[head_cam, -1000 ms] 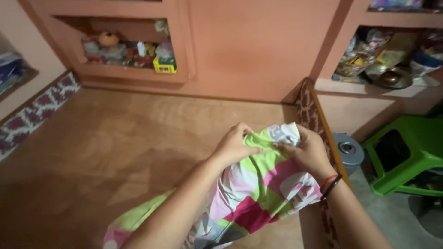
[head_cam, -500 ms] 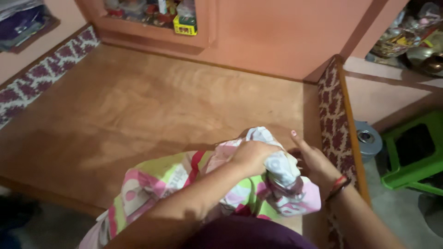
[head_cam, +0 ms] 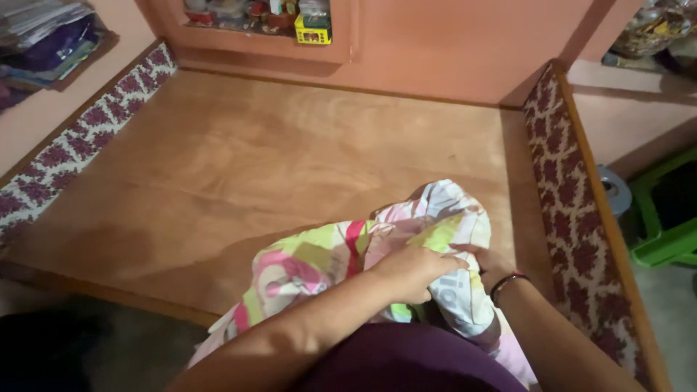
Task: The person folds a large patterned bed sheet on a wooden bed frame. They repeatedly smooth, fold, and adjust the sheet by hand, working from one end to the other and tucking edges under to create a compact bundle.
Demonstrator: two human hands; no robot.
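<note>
A bunched pink, green and white patterned cloth (head_cam: pixel 377 247) lies at the near right edge of the bare wooden bed platform (head_cam: pixel 239 167). The left hand (head_cam: pixel 410 272) clenches its folds from above; the right hand (head_cam: pixel 488 263), just beside it to the right, is mostly hidden, so its grip cannot be told.

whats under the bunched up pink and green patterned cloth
The pink, green and white patterned cloth rests on the bare brown wooden platform. The left hand presses on top; the right hand is mostly buried in the folds. Anything else beneath is covered.

Green plastic stool (head_cam: pixel 664 225), cluttered wall niche (head_cam: pixel 261 14)
</note>
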